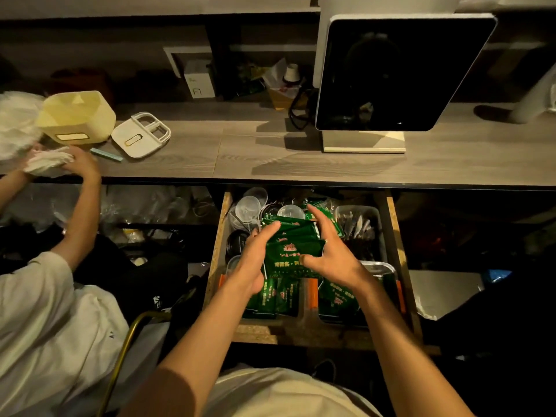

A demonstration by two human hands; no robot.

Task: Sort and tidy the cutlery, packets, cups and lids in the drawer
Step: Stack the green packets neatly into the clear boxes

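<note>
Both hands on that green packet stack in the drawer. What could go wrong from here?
1. The left hand and right hand hold the packets only at the edges; the stack looks fanned, so some may slip out.
2. Clear cups sit right behind the stack; pushing it back could knock them over.
3. Loose packets lie underneath, so the stack may land crooked.

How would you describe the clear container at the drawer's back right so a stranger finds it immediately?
Start at the open wooden drawer under the counter. In its far right corner sits a clear plastic container of wrapped cutlery. Unlike the round cups at back left, it is rectangular.
</note>
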